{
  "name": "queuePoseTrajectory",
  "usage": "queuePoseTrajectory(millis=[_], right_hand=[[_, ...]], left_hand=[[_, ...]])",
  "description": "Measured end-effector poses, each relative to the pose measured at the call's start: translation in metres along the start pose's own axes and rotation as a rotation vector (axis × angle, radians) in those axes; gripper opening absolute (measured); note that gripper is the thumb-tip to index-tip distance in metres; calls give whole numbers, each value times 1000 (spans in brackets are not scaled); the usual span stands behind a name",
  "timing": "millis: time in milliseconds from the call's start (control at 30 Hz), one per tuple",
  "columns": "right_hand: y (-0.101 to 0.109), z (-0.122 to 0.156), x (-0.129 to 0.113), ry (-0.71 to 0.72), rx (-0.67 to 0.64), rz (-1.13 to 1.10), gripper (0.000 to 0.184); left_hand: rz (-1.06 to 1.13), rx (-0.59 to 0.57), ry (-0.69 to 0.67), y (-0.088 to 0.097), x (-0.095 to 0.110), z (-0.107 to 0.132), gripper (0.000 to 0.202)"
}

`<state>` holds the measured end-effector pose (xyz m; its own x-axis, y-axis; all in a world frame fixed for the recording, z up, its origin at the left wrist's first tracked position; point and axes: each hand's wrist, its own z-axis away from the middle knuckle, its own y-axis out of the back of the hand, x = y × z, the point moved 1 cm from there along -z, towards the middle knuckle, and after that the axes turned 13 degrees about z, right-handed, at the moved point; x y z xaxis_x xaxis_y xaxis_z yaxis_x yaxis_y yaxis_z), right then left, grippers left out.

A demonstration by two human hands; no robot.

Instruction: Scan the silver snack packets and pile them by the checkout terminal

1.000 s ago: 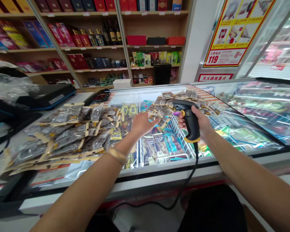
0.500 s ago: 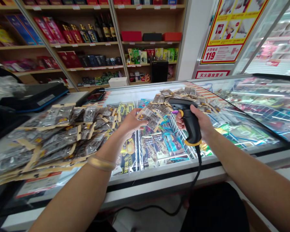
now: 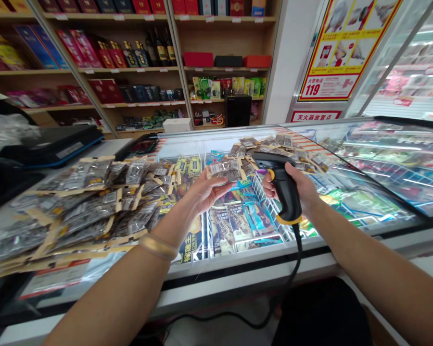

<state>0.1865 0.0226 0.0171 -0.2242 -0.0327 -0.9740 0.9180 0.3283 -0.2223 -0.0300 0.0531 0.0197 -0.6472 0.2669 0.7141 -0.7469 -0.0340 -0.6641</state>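
Left hand [image 3: 202,192] pinches the near edge of a packet [image 3: 223,169], likely light, floppy and slick, while right hand [image 3: 303,190] at three o'clock clamps the scanner [image 3: 287,204].

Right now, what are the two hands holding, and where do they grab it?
The left hand holds a small snack packet by its lower left edge. The right hand grips the black barcode scanner around its handle.

Left hand [image 3: 202,192] and right hand [image 3: 303,190]: bare, forearms unsleeved to the frame edge. Left wrist: one plain gold-toned bangle [image 3: 158,246], a smooth narrow band, at 7 o'clock from the hand. Black garment [image 3: 321,312] at 5 o'clock.
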Motion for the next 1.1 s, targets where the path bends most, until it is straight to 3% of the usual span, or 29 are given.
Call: queuePoseTrajectory(millis=[167,400,600,933,1100], right_hand=[[-2,1,0,-14,0,-21,40],[-4,2,1,-17,-32,-2,41],[-6,2,2,-21,-76,49,45],[-8,1,4,-50,-117,32,45],[-3,3,5,-47,-97,33,42]], left_hand=[[-1,32,-76,3,-4,-2,28],[-330,20,-382,5,-13,-3,36],[-485,-70,-544,6,-19,-5,31],[-500,-72,-558,10,-20,-9,29],[-443,-59,-503,8,-23,-10,31]])
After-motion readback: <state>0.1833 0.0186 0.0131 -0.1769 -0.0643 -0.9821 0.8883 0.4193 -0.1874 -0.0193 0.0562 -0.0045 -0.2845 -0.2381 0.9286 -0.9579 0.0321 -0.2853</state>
